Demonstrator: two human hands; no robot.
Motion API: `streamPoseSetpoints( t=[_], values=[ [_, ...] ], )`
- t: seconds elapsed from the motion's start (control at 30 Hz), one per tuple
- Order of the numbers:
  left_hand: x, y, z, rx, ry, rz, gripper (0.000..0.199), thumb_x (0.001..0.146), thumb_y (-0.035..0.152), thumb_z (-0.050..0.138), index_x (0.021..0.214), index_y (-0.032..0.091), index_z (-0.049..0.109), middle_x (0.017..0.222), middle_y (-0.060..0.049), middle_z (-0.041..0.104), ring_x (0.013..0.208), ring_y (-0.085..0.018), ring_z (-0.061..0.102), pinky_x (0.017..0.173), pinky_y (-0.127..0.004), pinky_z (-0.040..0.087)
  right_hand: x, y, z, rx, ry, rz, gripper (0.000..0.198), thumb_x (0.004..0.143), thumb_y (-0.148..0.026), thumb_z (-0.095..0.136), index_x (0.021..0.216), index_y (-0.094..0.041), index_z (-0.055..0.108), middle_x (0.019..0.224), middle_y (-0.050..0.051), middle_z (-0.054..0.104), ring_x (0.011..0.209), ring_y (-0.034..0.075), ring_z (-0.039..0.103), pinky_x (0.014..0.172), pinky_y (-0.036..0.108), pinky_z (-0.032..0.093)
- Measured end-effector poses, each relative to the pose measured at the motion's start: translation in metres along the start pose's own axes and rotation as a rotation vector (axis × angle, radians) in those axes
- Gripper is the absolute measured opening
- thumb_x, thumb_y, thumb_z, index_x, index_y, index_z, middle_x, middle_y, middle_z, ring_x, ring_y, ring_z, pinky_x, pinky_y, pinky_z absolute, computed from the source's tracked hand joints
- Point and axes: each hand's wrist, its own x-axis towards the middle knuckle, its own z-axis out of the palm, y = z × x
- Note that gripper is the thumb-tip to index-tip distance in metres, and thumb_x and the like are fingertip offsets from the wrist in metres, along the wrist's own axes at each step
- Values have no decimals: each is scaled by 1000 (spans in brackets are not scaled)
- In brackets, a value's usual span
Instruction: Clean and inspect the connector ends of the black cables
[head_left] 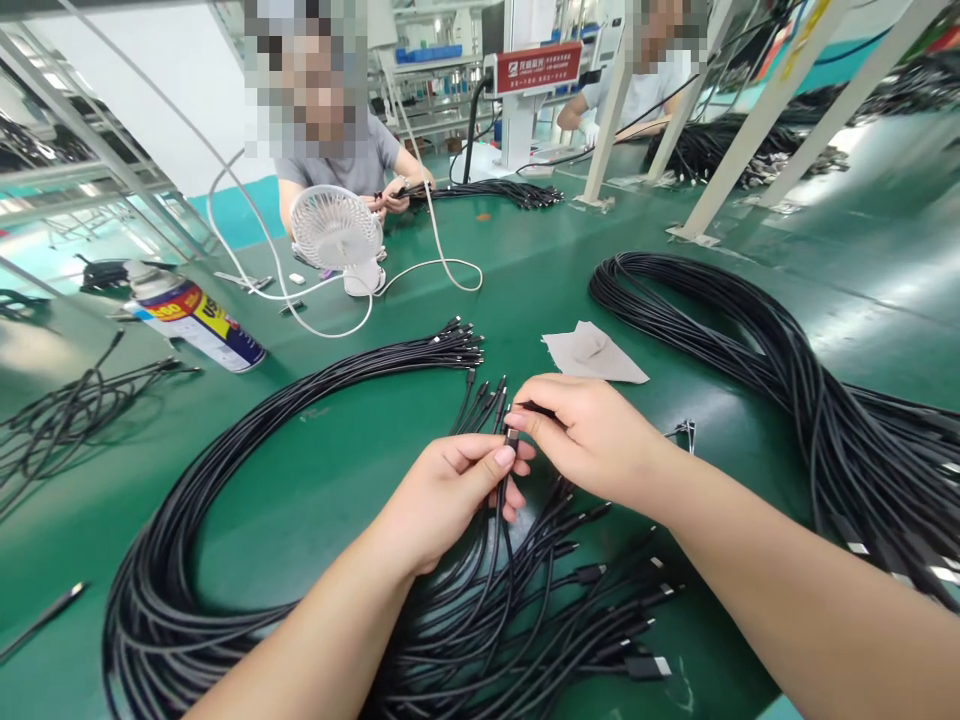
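My left hand [465, 490] pinches a black USB cable [511, 440] just below its metal-tipped plug, between thumb and fingers. My right hand [577, 425] is closed around a thin dark object [536, 407], whose kind I cannot make out. Its fingertips are at the tip of the plug, right above my left thumb. Under my hands lies a large looped bundle of black cables [150, 560]. One set of its plug ends fans out below my wrists, and the other set [457, 345] lies beyond my left hand.
A second cable bundle [750, 330] lies at right, near a crumpled grey cloth or paper [592, 350]. At left stand a spray can [199, 318] and a white fan [337, 235] with its cord. Across the green table [322, 490], a person [337, 150] handles cables. White posts [750, 120] rise at back right.
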Motion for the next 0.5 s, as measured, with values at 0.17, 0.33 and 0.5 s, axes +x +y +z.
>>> streamPoseSetpoints(
  t=[0.17, 0.33, 0.5],
  values=[
    [0, 0, 1, -70, 14, -35, 35, 70, 43, 78, 84, 11, 72, 60, -2, 64, 51, -10, 57, 54, -25, 44, 0, 8, -1, -211, 188, -3, 13, 90, -19, 51, 79, -18, 58, 73, 2, 63, 66, 15, 57, 60, 26, 42],
    [1, 2, 2, -113, 112, -47, 37, 63, 41, 83, 77, 12, 65, 56, -2, 67, 49, -12, 61, 55, -24, 47, -2, 4, -3, -137, 228, -65, 16, 92, -17, 49, 106, -17, 57, 99, 8, 68, 87, 18, 63, 72, 30, 49],
    [2, 2, 2, -142, 184, -23, 42, 55, 37, 88, 68, 15, 55, 50, 0, 65, 47, -12, 62, 50, -22, 49, -9, -6, -3, -214, 28, -61, 18, 97, -18, 39, 97, -16, 57, 84, 4, 66, 70, 14, 60, 61, 25, 44]
  ],
)
